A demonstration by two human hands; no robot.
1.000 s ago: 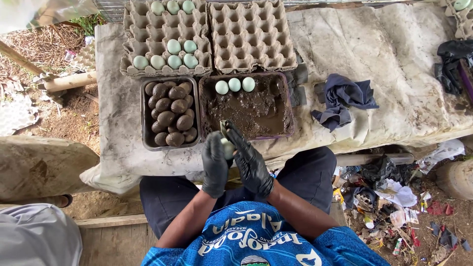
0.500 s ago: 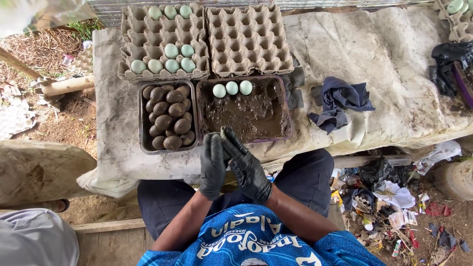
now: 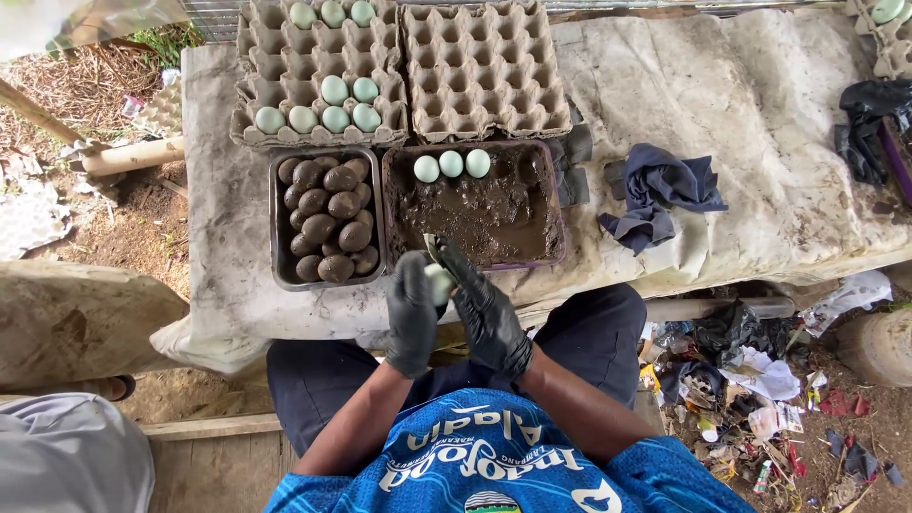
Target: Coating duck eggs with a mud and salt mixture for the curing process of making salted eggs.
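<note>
I have the pale blue-green egg [image 3: 439, 282] cupped between my black-gloved left hand [image 3: 414, 313] and right hand [image 3: 484, 309], both closed around it, judging coating underway; next needs mud from the dark rectangular tray [image 3: 560, 204].

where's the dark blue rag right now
In the head view the rag lies crumpled on the cloth-covered table, right of the mud tray and well away from both gloved hands.

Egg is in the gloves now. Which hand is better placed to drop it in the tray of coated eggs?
Probably left. The left hand cups the egg and sits nearer the tray of coated eggs; the right hand is by the mud tray.
</note>
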